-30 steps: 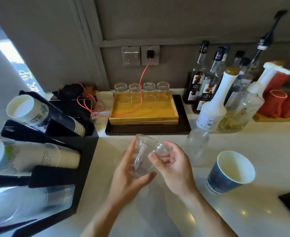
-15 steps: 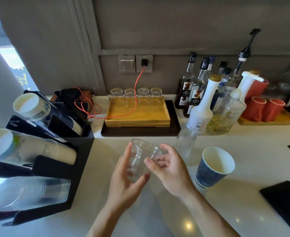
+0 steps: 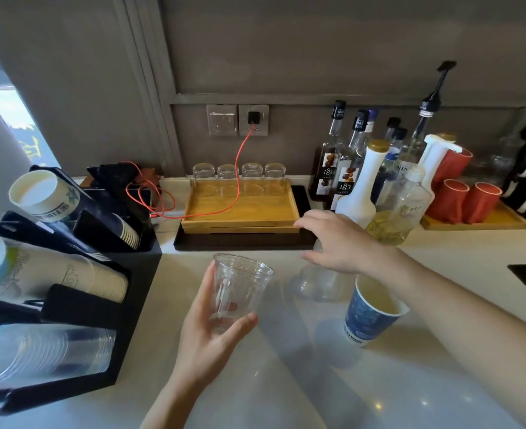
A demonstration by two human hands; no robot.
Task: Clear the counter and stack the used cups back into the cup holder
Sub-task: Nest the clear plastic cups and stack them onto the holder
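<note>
1. Nearest, the left hand [image 3: 212, 332] holds a clear plastic cup [image 3: 240, 289] upright above the counter [image 3: 286, 382], thumb on one side and fingers curled round the other.
2. Right of that grip, a blue paper cup [image 3: 370, 314] stands on the counter, under the right forearm.
3. Just beyond it, the right hand [image 3: 342, 239] reaches over an upside-down clear cup [image 3: 317, 283]; its fingers are spread and bent, and I cannot tell whether they touch it.
4. Left of the held cup, the black cup holder [image 3: 131, 305] keeps stacked paper cups above and clear cups in its lowest slot.
5. Farthest, a wooden tray [image 3: 240, 215] carries four glasses, with bottles [image 3: 357, 193] to its right.
</note>
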